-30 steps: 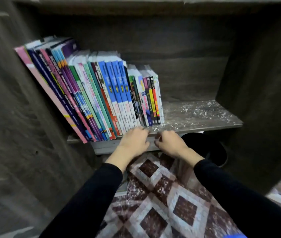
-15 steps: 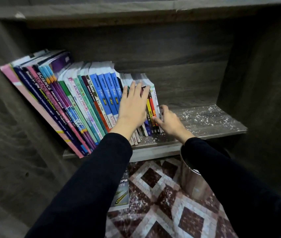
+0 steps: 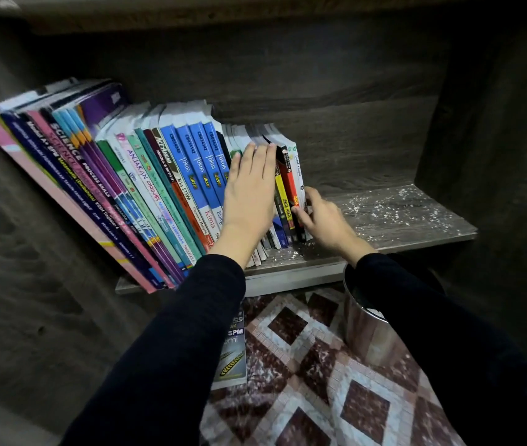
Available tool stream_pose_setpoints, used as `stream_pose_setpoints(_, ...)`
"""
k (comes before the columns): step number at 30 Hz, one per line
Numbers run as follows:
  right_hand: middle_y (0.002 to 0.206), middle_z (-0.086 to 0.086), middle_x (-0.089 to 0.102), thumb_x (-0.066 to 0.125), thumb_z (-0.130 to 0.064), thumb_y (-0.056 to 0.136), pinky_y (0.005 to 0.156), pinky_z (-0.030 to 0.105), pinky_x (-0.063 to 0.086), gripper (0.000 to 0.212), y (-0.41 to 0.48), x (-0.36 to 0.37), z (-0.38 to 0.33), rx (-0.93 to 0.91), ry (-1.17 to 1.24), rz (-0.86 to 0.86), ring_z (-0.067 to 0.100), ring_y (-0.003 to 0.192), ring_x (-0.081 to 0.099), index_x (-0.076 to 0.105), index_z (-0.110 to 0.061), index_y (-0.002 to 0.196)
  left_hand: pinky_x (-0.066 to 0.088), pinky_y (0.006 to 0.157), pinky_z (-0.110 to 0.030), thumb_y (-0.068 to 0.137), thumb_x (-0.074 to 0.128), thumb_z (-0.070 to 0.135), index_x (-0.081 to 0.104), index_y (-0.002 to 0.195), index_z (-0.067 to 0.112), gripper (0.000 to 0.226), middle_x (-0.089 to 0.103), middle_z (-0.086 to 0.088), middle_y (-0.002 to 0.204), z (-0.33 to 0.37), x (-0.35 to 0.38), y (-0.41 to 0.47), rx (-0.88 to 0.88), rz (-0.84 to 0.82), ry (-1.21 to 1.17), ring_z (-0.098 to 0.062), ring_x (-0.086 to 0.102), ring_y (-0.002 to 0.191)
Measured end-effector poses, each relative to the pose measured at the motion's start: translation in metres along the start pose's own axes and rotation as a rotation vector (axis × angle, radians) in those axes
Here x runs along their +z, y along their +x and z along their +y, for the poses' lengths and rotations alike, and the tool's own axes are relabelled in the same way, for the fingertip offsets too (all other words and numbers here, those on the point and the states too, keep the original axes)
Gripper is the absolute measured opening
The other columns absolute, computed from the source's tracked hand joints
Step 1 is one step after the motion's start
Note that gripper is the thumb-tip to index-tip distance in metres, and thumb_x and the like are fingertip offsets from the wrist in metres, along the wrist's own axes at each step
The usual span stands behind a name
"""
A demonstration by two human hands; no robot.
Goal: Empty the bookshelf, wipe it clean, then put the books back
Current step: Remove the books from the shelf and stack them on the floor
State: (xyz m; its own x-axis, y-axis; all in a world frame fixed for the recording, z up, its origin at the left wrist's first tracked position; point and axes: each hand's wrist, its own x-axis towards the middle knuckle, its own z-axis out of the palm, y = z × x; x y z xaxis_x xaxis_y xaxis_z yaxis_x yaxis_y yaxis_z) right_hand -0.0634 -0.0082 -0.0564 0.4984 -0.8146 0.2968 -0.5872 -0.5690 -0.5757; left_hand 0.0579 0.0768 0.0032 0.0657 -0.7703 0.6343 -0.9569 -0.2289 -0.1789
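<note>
One wide-angle camera, worn on the head, looks forward and down into the bookshelf (image 3: 320, 75) from close in front, a little above its shelf board (image 3: 394, 217). The books (image 3: 146, 194) stand towards the board's left end, its bare right end lies mid-right, and the tiled floor (image 3: 320, 381) fills the bottom.

1 shiny metal bin (image 3: 369, 336) stands upright on the floor (image 3: 365, 403) at the right, its inside dark and part of its rim hidden. The floor shows brown diamonds framed by pale mosaic bands, scattered with white specks (image 3: 263, 362).
</note>
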Motion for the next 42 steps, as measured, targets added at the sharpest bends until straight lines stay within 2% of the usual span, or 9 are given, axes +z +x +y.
stream_pose_setpoints(5, 0.114, 0.014, 0.062, 0.056, -0.025, 0.095, 0.089, 0.051, 0.05, 0.055, 0.003, 0.01, -0.002, 0.065, 0.04, 0.039, 0.03, 0.1, 0.061, 0.029, -0.009, 0.14, -0.006, 0.113, -0.034, 0.085, 0.055, 0.001, 0.012, 0.15, 0.005, 0.078, 0.021, -0.011, 0.155, 0.001, 0.008, -0.001, -0.021, 0.07, -0.007, -0.025, 0.013, 0.145)
stream_pose_setpoints(10, 0.109, 0.017, 0.063, 0.059, -0.027, 0.093, 0.088, 0.051, 0.051, 0.045, 0.009, 0.021, 0.005, 0.235, 0.035, 0.002, 0.033, 0.1, 0.062, 0.038, -0.007, 0.126, 0.008, 0.114, -0.037, 0.084, 0.067, 0.02, 0.033, 0.143, 0.003, 0.07, 0.042, -0.013, 0.144, -0.001, 0.018, 0.0, -0.02, 0.147, 0.006, -0.028, 0.034, 0.137)
stream_pose_setpoints(15, 0.108, 0.018, 0.065, 0.061, -0.025, 0.091, 0.087, 0.051, 0.052, 0.045, 0.014, 0.028, 0.009, 0.213, 0.062, 0.026, 0.034, 0.098, 0.064, 0.04, -0.007, 0.126, 0.028, 0.11, -0.041, 0.071, 0.08, 0.034, 0.049, 0.132, 0.001, 0.076, 0.056, -0.014, 0.13, 0.0, 0.028, 0.004, -0.036, 0.25, 0.006, -0.03, 0.049, 0.126)
stream_pose_setpoints(25, 0.104, 0.022, 0.064, 0.054, -0.024, 0.096, 0.076, 0.044, 0.05, 0.037, 0.009, 0.022, 0.007, 0.109, -0.136, 0.082, 0.038, 0.093, 0.062, 0.041, -0.001, 0.122, 0.025, 0.11, -0.041, 0.07, 0.08, 0.032, 0.048, 0.131, 0.001, 0.076, 0.056, -0.014, 0.129, 0.002, 0.037, 0.006, -0.048, 0.328, -0.034, -0.03, 0.048, 0.126)
stream_pose_setpoints(30, 0.1, 0.023, 0.064, 0.053, -0.024, 0.096, 0.067, 0.038, 0.038, 0.032, 0.003, 0.013, 0.004, 0.074, -0.176, 0.156, 0.04, 0.091, 0.06, 0.043, -0.001, 0.114, 0.019, 0.112, -0.039, 0.081, 0.069, 0.038, 0.046, 0.135, 0.002, 0.068, 0.052, -0.014, 0.134, 0.002, 0.036, 0.006, -0.051, 0.297, -0.087, -0.03, 0.043, 0.13)
stream_pose_setpoints(34, 0.101, 0.022, 0.065, 0.054, -0.027, 0.095, 0.072, 0.042, 0.042, 0.037, -0.002, -0.006, -0.004, 0.004, -0.247, 0.214, 0.042, 0.093, 0.061, 0.042, -0.001, 0.118, 0.002, 0.115, -0.034, 0.092, 0.032, 0.058, 0.034, 0.143, 0.005, 0.073, 0.036, -0.011, 0.149, 0.009, 0.017, 0.005, -0.125, 0.161, -0.362, -0.024, 0.022, 0.143)
stream_pose_setpoints(37, 0.105, 0.02, 0.066, 0.055, -0.029, 0.094, 0.073, 0.043, 0.043, 0.041, -0.01, -0.022, -0.01, -0.072, -0.296, 0.272, 0.042, 0.092, 0.061, 0.042, -0.001, 0.12, 0.009, 0.113, -0.023, 0.09, 0.045, 0.057, 0.026, 0.148, 0.011, 0.076, 0.028, -0.002, 0.153, 0.027, -0.005, -0.005, -0.271, 0.158, -0.782, -0.012, 0.016, 0.143)
stream_pose_setpoints(39, 0.11, 0.02, 0.065, 0.057, -0.03, 0.093, 0.072, 0.042, 0.041, 0.045, -0.018, -0.031, -0.015, -0.12, -0.359, 0.297, 0.043, 0.093, 0.061, 0.042, -0.001, 0.125, 0.024, 0.11, -0.021, 0.082, 0.058, 0.061, 0.04, 0.14, 0.019, 0.074, 0.046, 0.01, 0.137, 0.041, -0.018, -0.006, -0.472, 0.15, -1.034, -0.003, 0.037, 0.128)
stream_pose_setpoints(42, 0.099, 0.021, 0.068, 0.074, -0.022, 0.079, 0.057, 0.04, 0.046, 0.053, -0.033, -0.039, -0.022, -0.247, -0.376, 0.378, 0.045, 0.073, 0.064, 0.053, 0.003, 0.12, 0.051, 0.085, -0.027, 0.072, 0.068, 0.061, 0.066, 0.089, 0.02, 0.045, 0.068, 0.008, 0.085, 0.056, -0.041, 0.002, -0.724, 0.11, -1.21, -0.008, 0.064, 0.087)
